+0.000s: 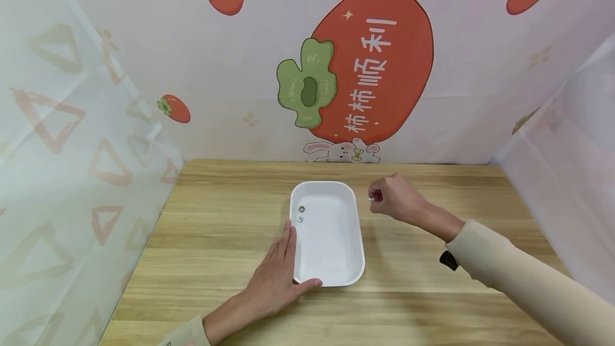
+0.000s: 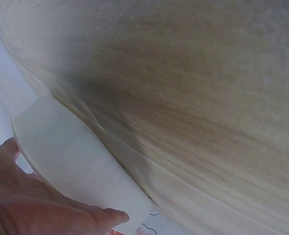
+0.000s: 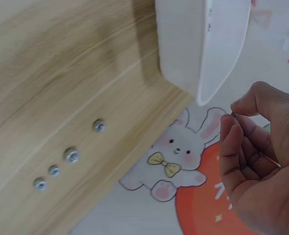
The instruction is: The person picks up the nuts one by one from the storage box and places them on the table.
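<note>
A white tray stands on the table, with two small metal nuts inside near its left wall. My left hand lies with straight fingers along the tray's left rim, its thumb on the near rim; the left wrist view shows this hand against the tray's outer wall. To the right of the tray, my right hand pinches a tiny metal piece between thumb and index finger, above the table. In the right wrist view the piece is mostly covered by the fingertips of the right hand.
Several loose metal nuts lie on the wooden table in the right wrist view; the right hand and arm hide them in the head view. A printed cloth backdrop rises behind the table, with more cloth at both sides.
</note>
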`<state>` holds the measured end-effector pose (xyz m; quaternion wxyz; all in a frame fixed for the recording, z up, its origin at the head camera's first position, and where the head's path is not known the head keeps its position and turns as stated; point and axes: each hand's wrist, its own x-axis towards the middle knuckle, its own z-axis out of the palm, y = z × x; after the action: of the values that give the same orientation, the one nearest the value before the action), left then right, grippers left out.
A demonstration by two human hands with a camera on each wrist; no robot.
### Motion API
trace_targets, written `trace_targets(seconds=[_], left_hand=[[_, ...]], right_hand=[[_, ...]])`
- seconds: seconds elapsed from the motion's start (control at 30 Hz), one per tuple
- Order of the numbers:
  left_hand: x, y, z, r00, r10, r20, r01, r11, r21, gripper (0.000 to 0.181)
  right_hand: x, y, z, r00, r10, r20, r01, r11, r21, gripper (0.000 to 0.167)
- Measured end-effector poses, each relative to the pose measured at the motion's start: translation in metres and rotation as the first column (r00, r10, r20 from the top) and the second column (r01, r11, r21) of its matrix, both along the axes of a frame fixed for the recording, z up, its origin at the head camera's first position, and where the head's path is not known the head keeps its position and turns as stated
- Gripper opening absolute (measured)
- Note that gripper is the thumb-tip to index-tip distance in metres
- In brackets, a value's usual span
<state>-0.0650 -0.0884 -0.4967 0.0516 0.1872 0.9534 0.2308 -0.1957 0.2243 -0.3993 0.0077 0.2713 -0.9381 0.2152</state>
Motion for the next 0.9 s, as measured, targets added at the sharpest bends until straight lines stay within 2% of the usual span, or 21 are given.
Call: trace_targets(seconds=[0.4, 0.6, 0.9], left_hand=[[0.001, 0.0, -0.002, 1.0, 0.004, -0.015, -0.004, 1.0, 0.002, 0.125], [0.001, 0.0, -0.002, 1.0, 0.008, -0.015, -0.008, 1.0, 0.006, 0.124], [0.001, 0.0, -0.003, 1.0, 0.009, -0.016, -0.009, 1.0, 0.01, 0.124]], right_hand=[[0.003, 0.032, -0.027, 0.997, -0.073, -0.01, 0.073, 0.997, 0.034, 0.015], [0.002, 0.041, -0.042, 0.995, -0.103, -0.006, 0.103, 0.994, 0.043, 0.005], [0.0, 0.049, -0.061, 0.991, -0.131, 0.024, 0.129, 0.99, 0.058, 0.003]])
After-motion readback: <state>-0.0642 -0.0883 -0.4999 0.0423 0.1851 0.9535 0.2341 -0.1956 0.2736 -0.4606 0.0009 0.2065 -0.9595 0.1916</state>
